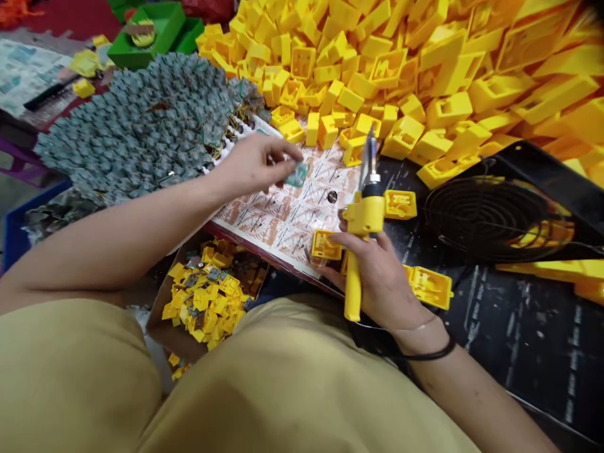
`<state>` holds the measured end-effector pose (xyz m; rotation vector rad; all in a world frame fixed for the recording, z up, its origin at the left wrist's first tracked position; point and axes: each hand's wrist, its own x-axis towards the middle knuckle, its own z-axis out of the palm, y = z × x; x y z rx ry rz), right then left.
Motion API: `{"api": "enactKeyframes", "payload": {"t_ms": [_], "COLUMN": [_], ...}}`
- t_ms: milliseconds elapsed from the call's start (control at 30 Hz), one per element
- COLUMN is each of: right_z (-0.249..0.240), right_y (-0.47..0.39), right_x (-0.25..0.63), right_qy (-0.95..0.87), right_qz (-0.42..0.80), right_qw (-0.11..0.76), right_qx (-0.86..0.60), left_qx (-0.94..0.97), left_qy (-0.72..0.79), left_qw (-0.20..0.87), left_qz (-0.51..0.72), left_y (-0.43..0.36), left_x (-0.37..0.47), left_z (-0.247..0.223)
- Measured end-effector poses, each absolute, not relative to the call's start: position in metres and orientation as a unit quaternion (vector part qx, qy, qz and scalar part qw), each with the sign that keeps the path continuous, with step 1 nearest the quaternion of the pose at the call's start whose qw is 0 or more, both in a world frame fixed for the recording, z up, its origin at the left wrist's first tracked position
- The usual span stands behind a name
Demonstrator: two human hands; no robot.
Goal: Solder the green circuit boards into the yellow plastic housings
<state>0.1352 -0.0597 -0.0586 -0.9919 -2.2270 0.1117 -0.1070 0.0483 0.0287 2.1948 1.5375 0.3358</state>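
Observation:
My left hand (259, 165) pinches a small green circuit board (297, 174) above the patterned white-and-brown sheet (283, 217). A yellow soldering gun (370, 217) is held in my right hand (380, 277), its metal tip pointing up and away from me. Close to the thumb of that hand sits a small open yellow case (325, 244), which the hand seems to touch. A dark round disc (332, 197) lies on the sheet between my hands. Right of the gun is another yellow case (401, 204), and a further open one (431, 287) lies beyond my right wrist.
Yellow cases (349, 63) are heaped across the back. Many grey-green boards (141, 119) are piled at the left, near a green tray (153, 38). A black fan (491, 217) stands at the right. Below the table edge, a cardboard box (163, 327) holds yellow pieces.

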Motion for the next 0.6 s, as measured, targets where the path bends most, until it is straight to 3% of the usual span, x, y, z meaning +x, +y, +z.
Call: {"api": "enactKeyframes", "payload": {"t_ms": [100,233,300,433,600], "right_z": [-0.060,-0.055,-0.050,-0.037,-0.034], "right_y": [-0.058,-0.058,-0.060,-0.070,-0.094], "right_x": [0.132,0.137,0.140,0.148,0.180], "right_qy": [-0.875,-0.874,-0.866,-0.839,-0.818], "right_qz": [0.049,0.039,0.033,0.021,0.020], "right_qw": [0.321,0.332,0.354,0.405,0.403], "right_qx": [-0.360,-0.351,-0.352,-0.362,-0.409], "left_qx": [0.787,0.815,0.849,0.895,0.886], "left_qy": [0.572,0.564,0.520,0.440,0.454], "left_qw": [0.229,0.060,0.017,0.074,0.094], "left_qz": [0.013,-0.119,-0.089,0.023,0.021], "left_y": [0.014,-0.020,-0.024,-0.019,-0.012], "left_x": [-0.113,-0.122,-0.123,-0.115,-0.097], "left_z": [0.005,-0.002,-0.001,-0.008,-0.027]}}
